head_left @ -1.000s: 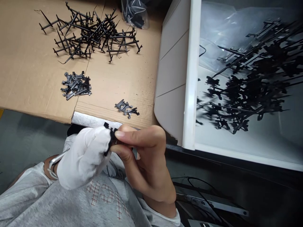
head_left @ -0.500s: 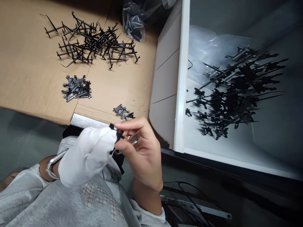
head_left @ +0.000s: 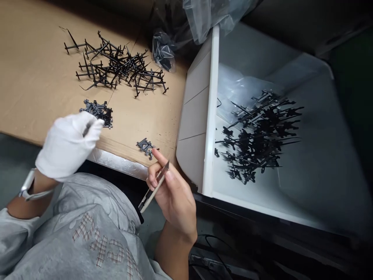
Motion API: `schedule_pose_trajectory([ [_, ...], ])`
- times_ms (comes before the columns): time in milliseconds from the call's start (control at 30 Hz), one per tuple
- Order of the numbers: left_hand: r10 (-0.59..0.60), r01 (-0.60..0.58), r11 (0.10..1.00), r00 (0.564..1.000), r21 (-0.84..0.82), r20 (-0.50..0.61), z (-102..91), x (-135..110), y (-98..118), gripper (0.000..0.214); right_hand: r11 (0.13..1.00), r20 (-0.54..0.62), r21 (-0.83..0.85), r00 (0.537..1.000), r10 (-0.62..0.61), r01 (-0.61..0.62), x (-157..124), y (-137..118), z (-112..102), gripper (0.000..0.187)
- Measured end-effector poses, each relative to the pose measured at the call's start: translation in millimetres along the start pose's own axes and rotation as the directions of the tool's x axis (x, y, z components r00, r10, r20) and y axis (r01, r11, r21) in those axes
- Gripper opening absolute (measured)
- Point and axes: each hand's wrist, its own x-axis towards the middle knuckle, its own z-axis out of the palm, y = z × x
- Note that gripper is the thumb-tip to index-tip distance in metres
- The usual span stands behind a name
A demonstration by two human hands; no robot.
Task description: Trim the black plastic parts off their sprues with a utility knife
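Note:
My left hand (head_left: 68, 146), in a white glove, hovers just over a flat stack of black plastic parts (head_left: 97, 112) on the cardboard. A dark sliver of a black plastic part (head_left: 87, 129) shows between its fingers, mostly hidden. My bare right hand (head_left: 171, 198) is low near the table's front edge, pinching a slim metal tool (head_left: 154, 186) between thumb and fingers. The nearest thing to it is a small cluster of black parts (head_left: 145, 147).
A tangled pile of long black plastic runners (head_left: 116, 66) lies on the cardboard sheet (head_left: 35, 77). To the right stands a white bin (head_left: 211, 116) holding more black runners (head_left: 256, 136). A plastic bag of black pieces (head_left: 163, 50) sits behind the cardboard.
My left hand has moved away from my right hand, leftward over the stack. My right hand has dropped lower, and the metal tool now shows fully. The view has shifted slightly.

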Motion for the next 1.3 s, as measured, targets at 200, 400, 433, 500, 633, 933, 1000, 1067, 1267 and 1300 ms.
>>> schedule_pose_trajectory([
  [200,-0.064,0.011,0.835,0.995,0.551,0.076,-1.3,36,-16,0.066,0.998,-0.080,-0.067,0.997,0.017,-0.022,-6,10,-9,0.029],
  [400,0.012,-0.043,0.822,0.998,0.568,0.059,-25.0,27,4,0.080,0.996,-0.119,-0.088,0.993,0.021,-0.031,-13,14,-15,0.030],
  [433,0.024,-0.038,0.826,0.999,0.562,0.032,-26.8,25,8,0.077,0.995,-0.132,-0.091,0.991,0.031,-0.044,-14,15,-16,0.030],
  [500,0.087,-0.084,0.852,0.996,0.516,0.019,-22.0,20,21,0.067,0.993,-0.151,-0.099,0.987,0.045,-0.061,-16,18,-16,0.030],
  [633,0.276,-0.390,0.872,0.891,0.296,0.362,16.1,16,59,0.048,0.990,-0.134,-0.122,0.990,0.047,-0.064,-16,22,-13,0.030],
  [933,0.238,-0.400,0.904,0.766,0.153,0.597,49.9,31,77,0.033,0.966,-0.046,-0.256,0.999,0.017,-0.029,-17,18,-13,0.026],
  [1000,0.281,-0.382,0.921,0.784,0.073,0.554,49.6,28,66,0.031,0.953,-0.053,-0.302,0.999,-0.008,-0.009,-15,18,-12,0.022],
  [1067,0.343,-0.378,0.925,0.800,-0.032,0.492,49.0,23,56,0.030,0.933,-0.071,-0.358,0.996,-0.056,0.027,-13,17,-9,0.018],
  [1267,0.649,-0.513,0.756,0.671,-0.408,0.359,32.9,12,43,0.023,0.777,-0.040,-0.612,0.975,-0.216,0.147,-6,6,3,0.018],
  [1300,0.680,-0.511,0.719,0.658,-0.471,0.324,28.5,12,43,0.023,0.744,-0.036,-0.648,0.969,-0.246,0.165,-6,4,5,0.012],
])
